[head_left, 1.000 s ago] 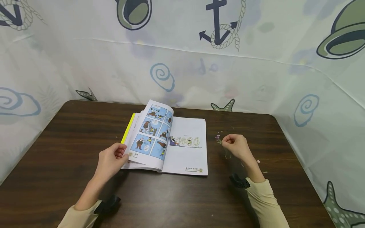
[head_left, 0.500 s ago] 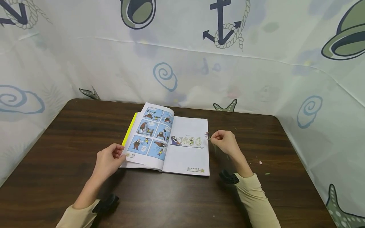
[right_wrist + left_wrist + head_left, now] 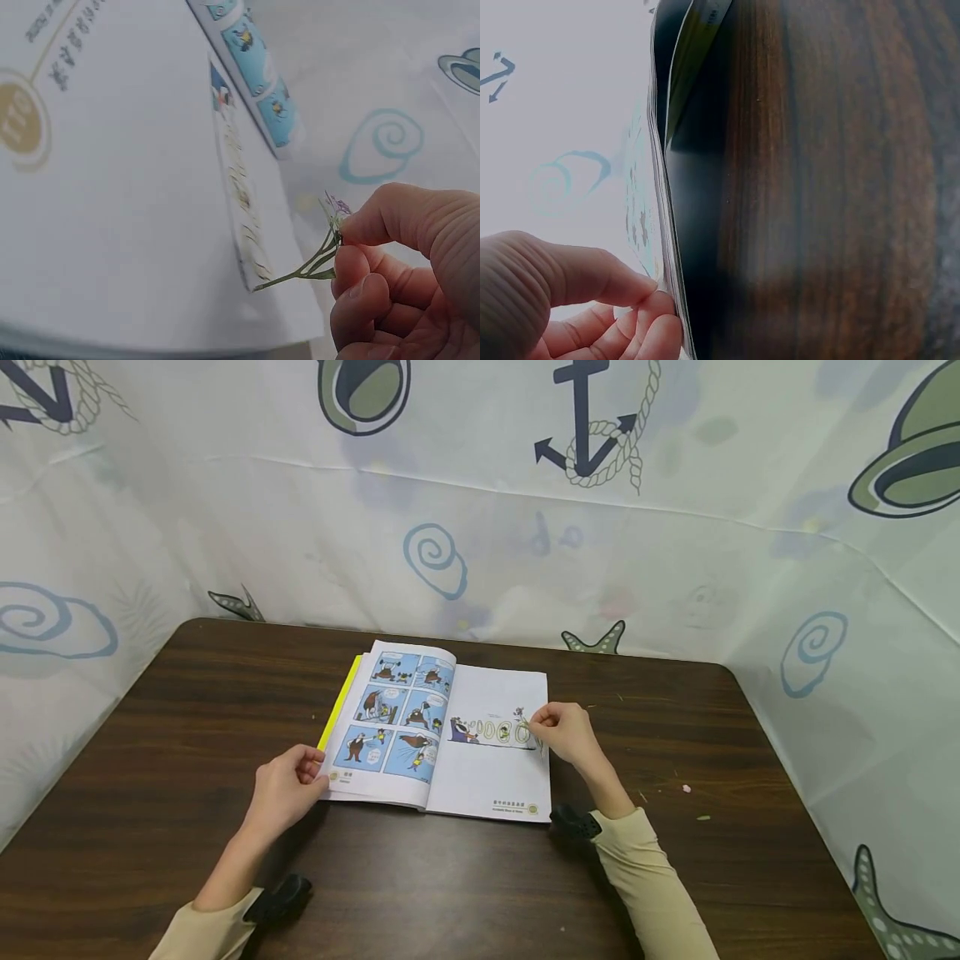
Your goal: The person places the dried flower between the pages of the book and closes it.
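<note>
An open comic book (image 3: 487,777) lies on the table, blue picture panels on its left page and a mostly white right page. At its lower left corner my left hand (image 3: 287,789) pinches the page edge between thumb and index finger, as the left wrist view also shows. My right hand (image 3: 573,735) is over the right edge of the white page. Between its thumb and index finger it pinches a small flower sprig (image 3: 319,255) with a green forked stem and tiny purple blossoms. The stem's lower end is close to the page; whether it touches I cannot tell.
On the dark wooden table (image 3: 435,885), a pink petal (image 3: 686,788) and a green leaf bit (image 3: 702,817) lie to the right of the right forearm. A yellow cover edge (image 3: 340,700) sticks out on the book's left. A printed curtain (image 3: 480,477) hangs behind the table.
My right hand has carried the flower sprig leftward from the bare table to over the right page. The left page has come down flatter while my left hand keeps its corner.
</note>
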`<state>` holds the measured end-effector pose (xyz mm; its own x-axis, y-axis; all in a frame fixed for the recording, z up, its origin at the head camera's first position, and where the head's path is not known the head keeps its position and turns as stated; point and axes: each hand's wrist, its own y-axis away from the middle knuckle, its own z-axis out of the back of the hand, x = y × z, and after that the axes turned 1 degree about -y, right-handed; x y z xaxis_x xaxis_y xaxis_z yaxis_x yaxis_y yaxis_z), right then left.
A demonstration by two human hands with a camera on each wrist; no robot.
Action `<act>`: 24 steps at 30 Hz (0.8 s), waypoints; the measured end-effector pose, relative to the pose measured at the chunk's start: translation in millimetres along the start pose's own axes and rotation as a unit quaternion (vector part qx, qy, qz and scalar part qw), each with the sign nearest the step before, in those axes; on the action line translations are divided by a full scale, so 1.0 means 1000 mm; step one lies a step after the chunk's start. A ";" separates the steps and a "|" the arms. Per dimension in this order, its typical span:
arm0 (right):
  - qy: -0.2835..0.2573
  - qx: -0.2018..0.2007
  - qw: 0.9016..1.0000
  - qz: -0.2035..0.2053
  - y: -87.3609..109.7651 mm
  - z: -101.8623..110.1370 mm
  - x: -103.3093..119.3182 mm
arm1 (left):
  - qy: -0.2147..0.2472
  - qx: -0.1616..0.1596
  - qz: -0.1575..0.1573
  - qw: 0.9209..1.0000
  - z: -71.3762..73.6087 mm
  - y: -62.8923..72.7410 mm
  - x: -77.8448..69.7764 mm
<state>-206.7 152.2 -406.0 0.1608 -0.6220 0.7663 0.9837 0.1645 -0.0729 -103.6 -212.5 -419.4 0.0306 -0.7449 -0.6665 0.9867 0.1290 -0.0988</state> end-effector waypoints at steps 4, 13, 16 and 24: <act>-0.005 0.002 1.000 -0.008 -0.003 -0.008 0.000 | -0.002 0.009 0.011 1.000 0.000 0.001 -0.001; 0.002 0.005 1.000 -0.027 -0.005 -0.019 -0.001 | -0.016 0.025 0.021 0.999 0.001 0.002 -0.004; 0.006 0.004 0.999 -0.031 -0.006 -0.021 -0.002 | -0.022 0.038 0.027 0.999 0.002 0.001 -0.005; 0.018 0.009 0.999 -0.046 -0.008 -0.023 -0.001 | -0.029 0.093 0.061 0.993 0.007 -0.003 -0.009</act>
<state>-212.7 133.7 -421.1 0.0734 -0.6621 0.7458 0.9928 0.1194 0.0082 -105.7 -211.4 -408.0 0.1559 -0.7677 -0.6215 0.9873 0.1017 0.1221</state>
